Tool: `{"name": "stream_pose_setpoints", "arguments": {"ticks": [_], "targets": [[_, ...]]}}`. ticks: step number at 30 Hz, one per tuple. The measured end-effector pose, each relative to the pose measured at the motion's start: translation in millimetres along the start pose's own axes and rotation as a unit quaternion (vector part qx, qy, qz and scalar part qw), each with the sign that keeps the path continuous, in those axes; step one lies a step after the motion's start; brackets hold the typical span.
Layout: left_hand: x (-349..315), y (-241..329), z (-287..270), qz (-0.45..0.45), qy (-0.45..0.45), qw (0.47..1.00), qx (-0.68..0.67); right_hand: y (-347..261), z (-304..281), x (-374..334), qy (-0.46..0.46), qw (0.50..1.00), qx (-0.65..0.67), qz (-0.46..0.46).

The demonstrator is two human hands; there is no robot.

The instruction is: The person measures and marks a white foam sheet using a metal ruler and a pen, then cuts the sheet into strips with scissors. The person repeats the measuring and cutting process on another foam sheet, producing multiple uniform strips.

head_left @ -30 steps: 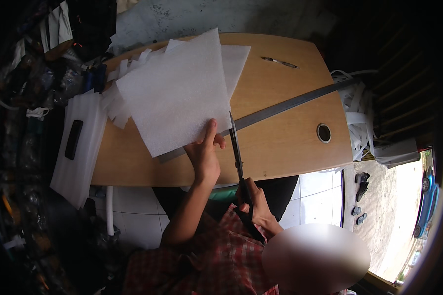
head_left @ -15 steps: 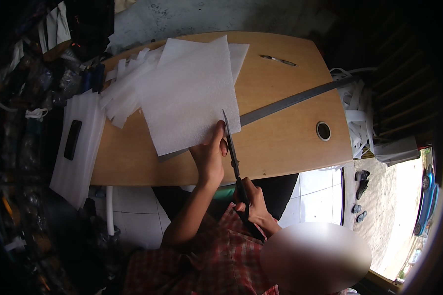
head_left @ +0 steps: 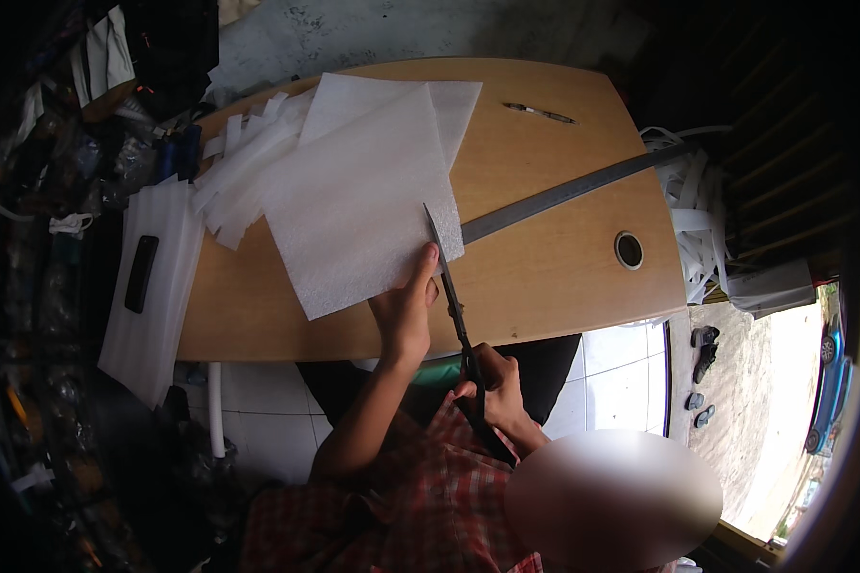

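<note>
A white foam sheet (head_left: 363,191) is raised slightly over the table, its near edge pinched by my left hand (head_left: 406,310), thumb on top. My right hand (head_left: 502,392) is wrapped round the handles of long black scissors (head_left: 452,296). Their blades reach up across the sheet near its right edge, just right of my left thumb. Underneath lies another foam sheet (head_left: 465,110), mostly covered. A long grey metal ruler (head_left: 564,199) runs from under the sheet toward the table's right side.
Cut foam strips (head_left: 234,196) are heaped on the wooden table (head_left: 554,277) at left. A pen (head_left: 542,113) lies at the far right, with a round cable hole (head_left: 628,250) nearer. A black phone (head_left: 141,274) rests on stacked foam (head_left: 162,329). More strips (head_left: 695,220) hang beyond the right edge.
The foam sheet's near left corner has come down toward me and its far edge has dropped. The scissor tips have shifted slightly left and away from me. Both hands keep their grips.
</note>
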State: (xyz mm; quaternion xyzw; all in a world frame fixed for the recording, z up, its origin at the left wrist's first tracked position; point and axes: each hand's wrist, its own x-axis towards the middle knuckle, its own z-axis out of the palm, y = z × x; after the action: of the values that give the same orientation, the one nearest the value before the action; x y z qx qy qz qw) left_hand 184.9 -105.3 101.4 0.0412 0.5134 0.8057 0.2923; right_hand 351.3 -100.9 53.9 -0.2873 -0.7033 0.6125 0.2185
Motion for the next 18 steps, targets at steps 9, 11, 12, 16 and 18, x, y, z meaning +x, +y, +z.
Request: {"name": "stream_pose_setpoints", "arguments": {"ticks": [9, 11, 12, 16, 18], "targets": [[-6, 1, -8, -0.034, -0.007, 0.999, 0.024, 0, -6, 4, -0.019, 0.998, 0.053, 0.026], [-3, 1, -10, -0.039, 0.003, 0.999, 0.035, 0, -4, 4, -0.025, 0.998, 0.057, 0.028], [-1, 1, -10, -0.024, 0.031, 0.999, 0.028, 0, -2, 4, -0.029, 0.998, 0.053, 0.020], [-2, 2, -9, 0.023, 0.062, 0.997, 0.043, 1, 3, 4, -0.030, 0.998, 0.055, -0.016], [-5, 2, -7, 0.025, 0.078, 0.995, 0.060, 1, 5, 5, -0.024, 0.998, 0.064, -0.005]]}}
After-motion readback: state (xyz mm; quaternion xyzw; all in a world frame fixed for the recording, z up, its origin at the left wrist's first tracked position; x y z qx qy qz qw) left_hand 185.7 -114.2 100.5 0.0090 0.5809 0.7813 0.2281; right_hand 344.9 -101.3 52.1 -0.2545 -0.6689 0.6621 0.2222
